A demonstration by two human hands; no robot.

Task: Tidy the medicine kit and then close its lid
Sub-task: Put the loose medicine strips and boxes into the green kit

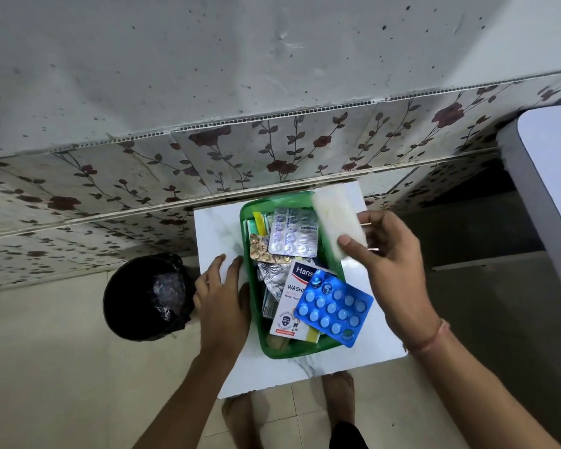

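Note:
A green plastic medicine box stands open on a small white table. Inside lie a silver tablet strip, a gold foil strip, a white plaster carton and other crumpled packets. A blue blister pack rests across the box's right rim. My right hand is above the box's right side, shut on a translucent white lid held tilted. My left hand lies against the box's left wall, its fingers apart on the tabletop.
A black bin with a dark liner stands on the floor just left of the table. A tiled wall with flower patterns runs behind. A pale table edge juts in at the right. My bare feet are under the table's front edge.

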